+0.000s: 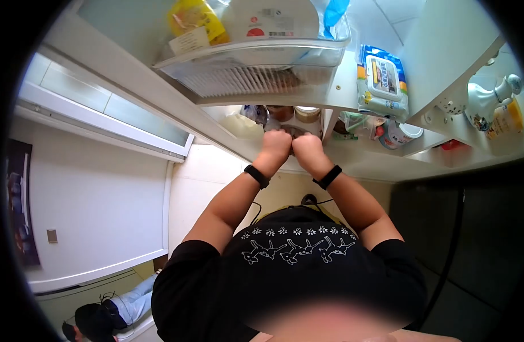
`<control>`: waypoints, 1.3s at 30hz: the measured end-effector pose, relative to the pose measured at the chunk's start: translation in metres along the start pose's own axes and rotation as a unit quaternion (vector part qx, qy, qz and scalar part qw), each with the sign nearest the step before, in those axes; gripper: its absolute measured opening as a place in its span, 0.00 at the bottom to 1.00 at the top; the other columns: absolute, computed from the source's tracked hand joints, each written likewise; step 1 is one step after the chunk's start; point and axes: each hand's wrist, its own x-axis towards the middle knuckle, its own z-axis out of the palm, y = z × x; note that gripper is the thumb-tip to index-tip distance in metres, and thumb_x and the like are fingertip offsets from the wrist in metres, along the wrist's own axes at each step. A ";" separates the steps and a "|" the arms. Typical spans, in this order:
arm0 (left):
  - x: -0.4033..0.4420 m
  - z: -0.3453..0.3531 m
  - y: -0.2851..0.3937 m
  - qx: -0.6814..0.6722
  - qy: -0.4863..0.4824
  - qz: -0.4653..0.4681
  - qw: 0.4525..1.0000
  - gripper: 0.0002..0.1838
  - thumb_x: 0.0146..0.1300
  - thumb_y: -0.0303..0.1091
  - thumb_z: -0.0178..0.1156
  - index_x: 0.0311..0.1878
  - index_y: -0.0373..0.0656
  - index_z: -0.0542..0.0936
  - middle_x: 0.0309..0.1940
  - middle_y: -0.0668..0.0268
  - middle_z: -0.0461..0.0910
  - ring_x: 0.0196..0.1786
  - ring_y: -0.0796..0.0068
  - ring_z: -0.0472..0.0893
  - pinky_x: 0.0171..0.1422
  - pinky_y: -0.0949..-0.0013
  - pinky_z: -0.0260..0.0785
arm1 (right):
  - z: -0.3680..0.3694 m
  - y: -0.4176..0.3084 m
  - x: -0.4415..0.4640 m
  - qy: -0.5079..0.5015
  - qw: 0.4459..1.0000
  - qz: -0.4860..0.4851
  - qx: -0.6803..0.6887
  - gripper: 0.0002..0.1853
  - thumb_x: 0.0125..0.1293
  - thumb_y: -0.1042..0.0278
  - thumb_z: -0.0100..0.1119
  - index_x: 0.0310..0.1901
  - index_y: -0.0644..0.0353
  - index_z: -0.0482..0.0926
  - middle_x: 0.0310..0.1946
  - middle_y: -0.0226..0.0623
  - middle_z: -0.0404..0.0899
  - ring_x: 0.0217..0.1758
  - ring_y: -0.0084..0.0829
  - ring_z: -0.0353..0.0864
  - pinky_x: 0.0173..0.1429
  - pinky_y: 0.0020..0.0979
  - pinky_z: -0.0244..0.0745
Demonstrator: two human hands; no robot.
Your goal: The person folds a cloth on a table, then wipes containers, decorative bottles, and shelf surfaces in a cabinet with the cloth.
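Observation:
My left hand (pixel 276 145) and my right hand (pixel 308 149) are side by side at the front of a lower shelf compartment, knuckles up, fingers curled in. Between them shows a bit of something brownish; its kind is hidden by the fingers. Just behind the hands stand a jar with a pale top (pixel 307 112) and a reddish-brown container (pixel 280 113). To their left lie a dark patterned packet (pixel 254 114) and a pale bag (pixel 239 126). Each wrist wears a black band.
Above sits a clear plastic bin (pixel 256 71) with packets inside. A wet wipes pack (pixel 383 82) lies to its right, over a white tub (pixel 399 134). Further right is a decorated ceramic pot (pixel 483 104). Another person (pixel 116 312) is at lower left.

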 end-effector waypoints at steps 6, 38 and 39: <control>-0.008 0.002 -0.006 -0.011 0.020 0.008 1.000 0.05 0.46 0.38 0.65 0.24 0.48 0.84 0.29 0.60 0.84 0.33 0.56 0.85 0.37 0.58 0.78 | 0.008 -0.014 -0.008 0.053 0.994 0.022 -0.091 0.05 0.52 0.69 0.60 0.26 0.53 0.86 0.28 0.35 0.84 0.36 0.37 0.83 0.38 0.35 0.77; -0.046 -0.050 0.031 -0.296 0.100 0.361 0.878 0.24 0.58 0.30 0.61 0.60 0.58 0.80 0.50 0.74 0.81 0.51 0.65 0.78 0.57 0.60 0.69 | -0.126 -0.058 -0.177 0.163 0.967 0.195 0.006 0.17 0.54 0.80 0.60 0.43 0.51 0.87 0.44 0.32 0.86 0.48 0.38 0.83 0.53 0.39 0.76; -0.044 -0.055 0.032 -0.309 0.116 0.369 0.869 0.25 0.58 0.30 0.60 0.60 0.59 0.79 0.50 0.75 0.81 0.51 0.66 0.78 0.58 0.61 0.68 | -0.131 -0.062 -0.178 0.156 0.967 0.202 0.003 0.17 0.54 0.80 0.60 0.43 0.51 0.87 0.44 0.32 0.86 0.48 0.38 0.83 0.53 0.39 0.76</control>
